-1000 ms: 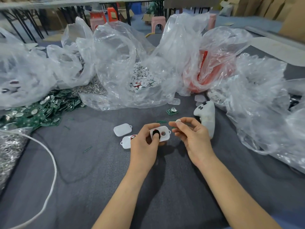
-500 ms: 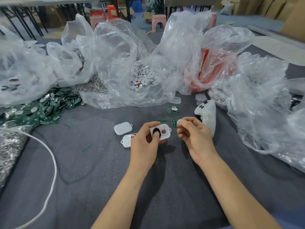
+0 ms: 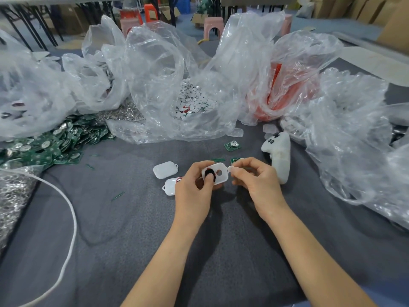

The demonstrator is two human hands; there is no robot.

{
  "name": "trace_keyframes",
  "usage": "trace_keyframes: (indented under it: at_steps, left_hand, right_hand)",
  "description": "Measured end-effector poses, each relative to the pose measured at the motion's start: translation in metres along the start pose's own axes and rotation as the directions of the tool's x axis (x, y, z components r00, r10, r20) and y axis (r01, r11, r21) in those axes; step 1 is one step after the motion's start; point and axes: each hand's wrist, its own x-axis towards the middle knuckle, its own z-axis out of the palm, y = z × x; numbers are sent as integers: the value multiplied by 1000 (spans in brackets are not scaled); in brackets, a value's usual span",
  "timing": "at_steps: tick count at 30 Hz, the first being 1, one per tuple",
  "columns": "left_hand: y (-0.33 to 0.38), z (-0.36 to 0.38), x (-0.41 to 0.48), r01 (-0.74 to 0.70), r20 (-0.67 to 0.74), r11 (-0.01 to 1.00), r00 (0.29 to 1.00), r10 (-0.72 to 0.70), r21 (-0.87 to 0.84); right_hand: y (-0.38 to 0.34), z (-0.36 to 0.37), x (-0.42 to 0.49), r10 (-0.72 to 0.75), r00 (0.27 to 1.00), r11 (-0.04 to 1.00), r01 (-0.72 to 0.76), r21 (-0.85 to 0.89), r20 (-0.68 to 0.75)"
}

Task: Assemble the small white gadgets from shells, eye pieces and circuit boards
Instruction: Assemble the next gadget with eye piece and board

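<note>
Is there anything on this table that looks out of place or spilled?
Yes. A white handheld controller lies beside the right hand; it is no gadget part. At far left, green circuit boards lie in a loose heap, spilling onto the table.

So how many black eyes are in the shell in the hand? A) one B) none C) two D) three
A: the shell in the left hand has one black eye in it; its other hole is empty. The right hand pinches a small white piece beside it.
</note>
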Motion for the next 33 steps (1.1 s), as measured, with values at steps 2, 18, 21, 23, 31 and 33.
trace_keyframes:
  at_steps: [2,18,21,23,31,33]
  left_hand:
    - [0,0,0,-6,2,1000,1000,6,11]
    - [4,-1,-4,-51,61,995,997,46,83]
    - [4,-1,-5,-79,78,987,995,69,142]
    - [4,0,-5,-84,76,983,994,72,162]
    - [4,1,-5,-76,66,985,996,66,156]
    - [4,1,-5,-76,66,985,996,66,154]
  right_hand:
    - [0,1,-1,-5,1000,999,6,-37,25]
    - [1,4,-2,-45,995,999,43,15,95]
    - [2,6,-2,-65,993,998,66,-9,95]
    - [1,7,-2,-77,993,996,79,-29,85]
    - [0,5,-3,-68,987,996,76,-49,148]
    - [0,5,-2,-55,987,997,63,-45,153]
